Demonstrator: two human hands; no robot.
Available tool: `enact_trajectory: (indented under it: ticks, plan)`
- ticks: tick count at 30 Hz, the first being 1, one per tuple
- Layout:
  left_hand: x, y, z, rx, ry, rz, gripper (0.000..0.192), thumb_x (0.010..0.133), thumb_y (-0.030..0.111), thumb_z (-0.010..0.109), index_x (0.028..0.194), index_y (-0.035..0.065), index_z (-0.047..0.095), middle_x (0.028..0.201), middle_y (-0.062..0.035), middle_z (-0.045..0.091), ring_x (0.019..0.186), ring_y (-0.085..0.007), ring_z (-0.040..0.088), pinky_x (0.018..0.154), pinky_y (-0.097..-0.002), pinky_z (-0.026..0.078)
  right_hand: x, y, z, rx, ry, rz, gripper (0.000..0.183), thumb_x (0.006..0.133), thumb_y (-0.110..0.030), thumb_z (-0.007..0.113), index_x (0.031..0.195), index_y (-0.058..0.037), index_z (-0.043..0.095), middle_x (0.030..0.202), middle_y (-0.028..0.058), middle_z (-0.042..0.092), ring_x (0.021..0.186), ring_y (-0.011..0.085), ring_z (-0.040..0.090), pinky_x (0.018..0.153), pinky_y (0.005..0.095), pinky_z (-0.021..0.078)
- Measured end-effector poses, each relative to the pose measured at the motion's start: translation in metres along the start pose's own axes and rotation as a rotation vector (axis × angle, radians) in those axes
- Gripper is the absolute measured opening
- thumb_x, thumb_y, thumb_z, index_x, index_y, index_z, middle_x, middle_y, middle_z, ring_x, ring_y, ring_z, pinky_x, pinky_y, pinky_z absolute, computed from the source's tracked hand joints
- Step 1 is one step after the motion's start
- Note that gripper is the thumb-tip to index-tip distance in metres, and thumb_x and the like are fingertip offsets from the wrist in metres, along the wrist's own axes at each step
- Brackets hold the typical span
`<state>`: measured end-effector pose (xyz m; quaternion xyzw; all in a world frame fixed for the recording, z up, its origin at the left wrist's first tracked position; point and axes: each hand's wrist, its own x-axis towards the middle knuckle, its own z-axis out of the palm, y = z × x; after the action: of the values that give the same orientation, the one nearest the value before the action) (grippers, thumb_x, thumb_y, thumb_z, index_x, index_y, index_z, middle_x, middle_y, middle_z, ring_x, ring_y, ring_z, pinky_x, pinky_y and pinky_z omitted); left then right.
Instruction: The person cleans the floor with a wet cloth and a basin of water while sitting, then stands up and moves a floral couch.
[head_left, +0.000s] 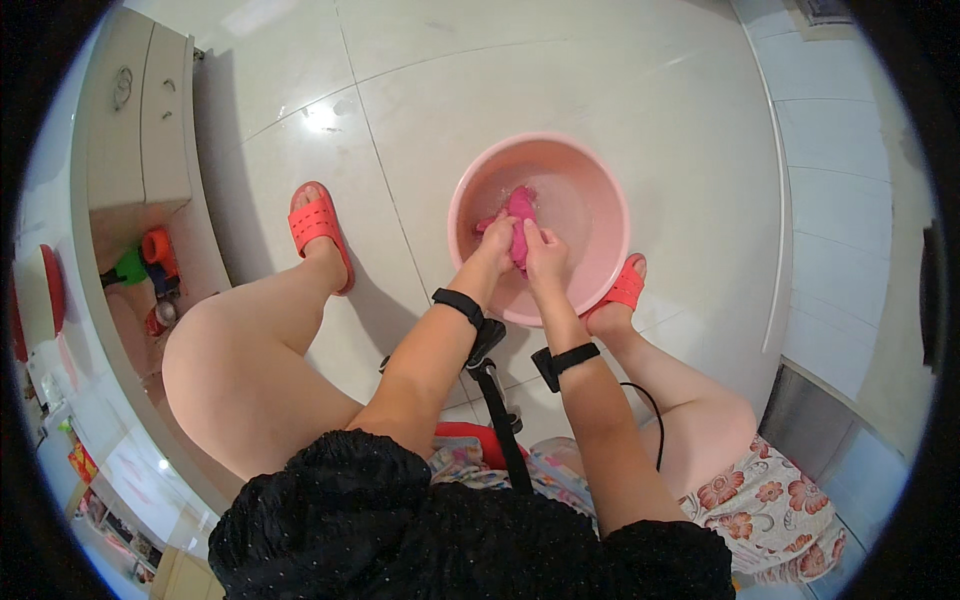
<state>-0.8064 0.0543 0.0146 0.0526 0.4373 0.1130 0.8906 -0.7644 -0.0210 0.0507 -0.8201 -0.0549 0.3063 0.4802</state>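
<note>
A round pink plastic basin (592, 285) stands on the tiled floor in front of me, with some water in it. Inside it, my left hand (499, 238) and my right hand (546, 255) are closed on a wet, bunched magenta cloth (521, 217). The cloth runs between the two hands, and one bunched end sticks up past the fingers. A smaller fold of it lies to the left of my left hand. Black straps with small dark devices are around both forearms.
Red slippers (319, 225) on my feet flank the basin, the right one close against its rim. At left is a cabinet (116, 150) with items on its open shelf. A tiled wall (832, 202) runs along the right, and a floral cloth (765, 502) lies at lower right.
</note>
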Motion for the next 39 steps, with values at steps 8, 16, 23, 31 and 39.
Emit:
enact_trajectory:
  ticks: [8, 16, 23, 31, 39]
  plan:
    - [-0.042, -0.021, 0.037, 0.276, 0.157, 0.337, 0.051, 0.095, 0.004, 0.048, 0.144, -0.0016, 0.038, 0.129, -0.0152, 0.056, 0.11, -0.019, 0.056, 0.093, -0.0283, 0.044, 0.041, -0.01, -0.038, -0.736, 0.231, -0.23, 0.031, 0.09, -0.031, 0.054, 0.086, -0.0024, 0.066, 0.082, 0.0238, 0.064, 0.076, 0.0433, 0.061, 0.069, 0.05, 0.047]
    - [-0.003, -0.034, -0.016, 0.232, 0.249, 0.192, 0.05, 0.099, 0.017, 0.046, 0.145, 0.0021, 0.036, 0.136, -0.0114, 0.051, 0.12, -0.0202, 0.048, 0.099, -0.0337, 0.04, 0.046, 0.033, -0.012, -1.017, 0.009, -0.378, 0.037, 0.088, -0.029, 0.059, 0.122, -0.0164, 0.06, 0.141, 0.0163, 0.043, 0.124, 0.0394, 0.041, 0.102, 0.0522, 0.0361]
    - [0.002, -0.016, -0.058, 0.055, 0.503, 0.037, 0.034, 0.097, 0.019, 0.049, 0.119, -0.0048, 0.057, 0.113, -0.0154, 0.061, 0.103, -0.0258, 0.056, 0.088, -0.0388, 0.045, 0.009, 0.029, 0.029, -1.126, -0.168, -0.364, 0.05, 0.079, -0.02, 0.068, 0.127, -0.0195, 0.056, 0.137, 0.0157, 0.045, 0.125, 0.0373, 0.04, 0.103, 0.0505, 0.035]
    - [-0.002, -0.013, -0.039, 0.089, 0.443, 0.031, 0.021, 0.096, 0.013, 0.055, 0.109, -0.0029, 0.059, 0.107, -0.0112, 0.062, 0.094, -0.0235, 0.059, 0.08, -0.0374, 0.049, 0.051, 0.024, -0.023, -0.035, -0.673, 0.278, 0.035, 0.084, -0.005, 0.057, 0.119, -0.0055, 0.06, 0.115, 0.0105, 0.065, 0.101, 0.0234, 0.062, 0.088, 0.0349, 0.0479]
    - [-0.002, -0.012, -0.032, 0.468, 0.677, 0.407, 0.019, 0.091, 0.011, 0.055, 0.107, 0.0022, 0.056, 0.108, -0.0167, 0.061, 0.094, -0.029, 0.059, 0.084, -0.0401, 0.049, 0.113, 0.048, -0.07, -0.031, -0.28, 0.329, 0.029, 0.087, -0.006, 0.053, 0.115, -0.001, 0.06, 0.112, 0.0138, 0.065, 0.098, 0.0254, 0.063, 0.078, 0.0369, 0.0524]
